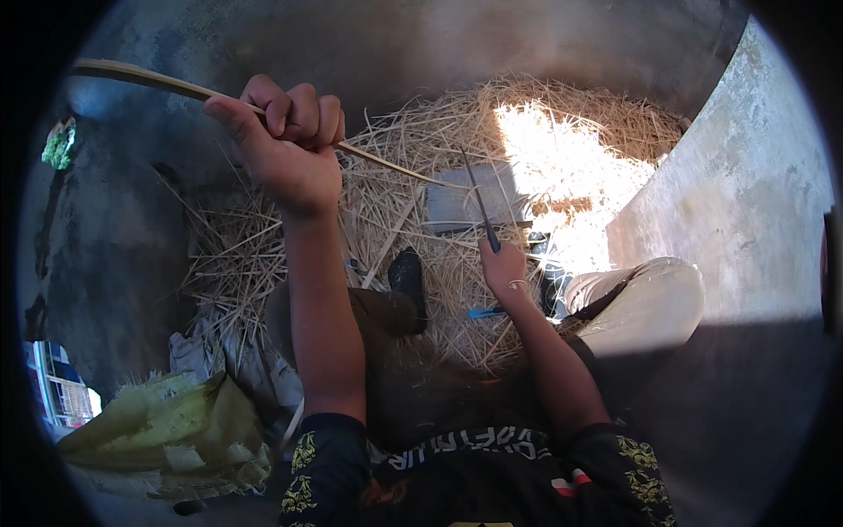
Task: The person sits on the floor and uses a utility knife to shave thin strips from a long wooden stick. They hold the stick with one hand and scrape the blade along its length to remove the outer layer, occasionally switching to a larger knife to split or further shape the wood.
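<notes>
Two hands are working over a heap of pale dry straw (pixel 527 132) on the floor. The left hand (pixel 285 140) is gripping a long thin tan cane strip (pixel 158 81), raised high. The right hand (pixel 505 268) is clasping a slim dark-bladed knife (pixel 479 198), its tip nearing the strip's far end.

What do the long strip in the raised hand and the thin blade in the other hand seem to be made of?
The strip looks like split bamboo or cane: pale tan, matte, thin and bowed. The blade seems to be metal: dark, narrow, straight, with a dull sheen. The left hand grips the strip; the right hand holds the blade.
</notes>
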Demonstrator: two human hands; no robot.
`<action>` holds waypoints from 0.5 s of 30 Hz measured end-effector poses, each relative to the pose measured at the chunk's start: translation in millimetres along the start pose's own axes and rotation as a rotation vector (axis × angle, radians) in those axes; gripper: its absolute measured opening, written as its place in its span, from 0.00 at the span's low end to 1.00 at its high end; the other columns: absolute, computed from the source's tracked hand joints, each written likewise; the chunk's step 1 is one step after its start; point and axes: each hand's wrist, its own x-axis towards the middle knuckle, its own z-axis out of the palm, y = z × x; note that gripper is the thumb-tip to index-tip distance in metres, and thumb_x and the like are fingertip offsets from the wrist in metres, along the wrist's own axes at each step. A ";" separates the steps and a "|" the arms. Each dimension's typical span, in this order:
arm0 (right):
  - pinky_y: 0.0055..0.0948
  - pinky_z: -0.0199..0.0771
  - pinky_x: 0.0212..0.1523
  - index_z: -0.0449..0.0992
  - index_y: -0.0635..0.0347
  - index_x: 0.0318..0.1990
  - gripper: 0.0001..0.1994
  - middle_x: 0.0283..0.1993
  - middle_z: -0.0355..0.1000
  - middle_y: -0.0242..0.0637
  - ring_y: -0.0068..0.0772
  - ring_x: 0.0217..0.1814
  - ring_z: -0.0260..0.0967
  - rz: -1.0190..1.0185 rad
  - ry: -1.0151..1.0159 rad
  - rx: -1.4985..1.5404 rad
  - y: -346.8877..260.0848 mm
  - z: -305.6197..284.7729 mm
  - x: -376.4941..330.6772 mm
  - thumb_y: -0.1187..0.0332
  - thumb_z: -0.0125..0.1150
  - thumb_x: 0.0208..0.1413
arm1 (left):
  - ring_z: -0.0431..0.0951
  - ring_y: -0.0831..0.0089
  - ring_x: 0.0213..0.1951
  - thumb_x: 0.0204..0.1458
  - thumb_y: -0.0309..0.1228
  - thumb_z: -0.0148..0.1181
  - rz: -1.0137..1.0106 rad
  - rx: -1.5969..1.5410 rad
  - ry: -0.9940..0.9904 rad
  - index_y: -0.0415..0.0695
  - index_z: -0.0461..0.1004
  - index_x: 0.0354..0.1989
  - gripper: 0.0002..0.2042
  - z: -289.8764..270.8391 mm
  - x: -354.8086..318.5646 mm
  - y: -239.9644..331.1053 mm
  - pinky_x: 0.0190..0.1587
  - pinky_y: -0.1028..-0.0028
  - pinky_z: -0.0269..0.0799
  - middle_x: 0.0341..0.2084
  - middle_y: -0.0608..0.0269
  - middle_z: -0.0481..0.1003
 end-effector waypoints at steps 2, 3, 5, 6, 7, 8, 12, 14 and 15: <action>0.38 0.65 0.27 0.74 0.70 0.28 0.21 0.19 0.70 0.44 0.40 0.21 0.68 -0.080 0.007 0.251 -40.2 -23.8 -11.0 0.56 0.55 0.62 | 0.38 0.80 0.16 0.59 0.69 0.36 -0.021 -0.023 -0.014 0.52 0.49 0.19 0.32 -5.6 2.7 7.6 0.20 0.73 0.39 0.11 0.75 0.44; 0.38 0.65 0.27 0.74 0.70 0.28 0.22 0.18 0.70 0.43 0.38 0.21 0.67 -0.120 0.008 0.377 -55.6 -30.3 -17.2 0.56 0.55 0.62 | 0.38 0.79 0.15 0.59 0.69 0.36 -0.009 -0.020 -0.006 0.53 0.49 0.18 0.32 -9.2 3.8 9.4 0.21 0.73 0.39 0.11 0.75 0.44; 0.37 0.64 0.27 0.74 0.69 0.28 0.22 0.18 0.69 0.42 0.35 0.20 0.66 -0.237 0.065 0.498 -65.1 -31.9 -27.9 0.55 0.55 0.63 | 0.38 0.79 0.15 0.58 0.71 0.36 0.007 -0.013 -0.001 0.53 0.48 0.18 0.33 -12.8 8.6 8.0 0.21 0.73 0.40 0.11 0.75 0.44; 0.37 0.64 0.26 0.74 0.69 0.28 0.23 0.18 0.68 0.42 0.33 0.20 0.65 -0.296 0.093 0.559 -66.0 -30.2 -31.6 0.54 0.55 0.63 | 0.39 0.79 0.15 0.57 0.70 0.38 -0.006 -0.014 0.024 0.53 0.48 0.18 0.33 -14.4 6.4 8.2 0.22 0.73 0.40 0.11 0.75 0.44; 0.37 0.65 0.26 0.74 0.69 0.28 0.23 0.18 0.68 0.43 0.34 0.20 0.66 -0.273 0.036 0.518 -59.6 -23.8 -30.2 0.54 0.55 0.63 | 0.39 0.79 0.16 0.57 0.70 0.39 -0.016 -0.022 0.044 0.53 0.49 0.18 0.32 -13.8 4.8 9.0 0.22 0.73 0.39 0.11 0.75 0.44; 0.38 0.65 0.27 0.74 0.69 0.27 0.23 0.18 0.69 0.44 0.36 0.20 0.66 -0.249 -0.018 0.478 -46.6 -12.3 -25.5 0.54 0.55 0.63 | 0.39 0.79 0.16 0.57 0.70 0.41 -0.027 -0.031 0.063 0.53 0.49 0.19 0.32 -11.8 3.7 8.6 0.22 0.73 0.38 0.11 0.76 0.43; 0.39 0.67 0.28 0.72 0.68 0.27 0.22 0.18 0.69 0.47 0.41 0.21 0.70 -0.105 -0.050 0.095 -6.8 8.8 -7.6 0.54 0.56 0.62 | 0.38 0.79 0.15 0.56 0.70 0.42 -0.070 -0.081 0.026 0.53 0.49 0.19 0.32 -13.4 2.7 1.3 0.22 0.73 0.38 0.10 0.76 0.43; 0.41 0.69 0.30 0.73 0.69 0.28 0.22 0.19 0.70 0.50 0.46 0.24 0.72 -0.160 -0.070 0.148 -29.6 -8.0 -9.8 0.54 0.56 0.62 | 0.38 0.80 0.15 0.56 0.70 0.43 -0.044 -0.060 0.026 0.53 0.48 0.18 0.33 -19.6 2.3 2.0 0.22 0.73 0.37 0.10 0.76 0.43; 0.42 0.70 0.31 0.73 0.69 0.28 0.22 0.20 0.71 0.51 0.49 0.25 0.74 -0.184 -0.081 0.169 -43.3 -20.5 -15.6 0.54 0.56 0.62 | 0.37 0.80 0.15 0.55 0.71 0.41 -0.046 -0.056 0.033 0.54 0.48 0.18 0.33 -21.6 2.8 2.8 0.21 0.73 0.37 0.10 0.76 0.42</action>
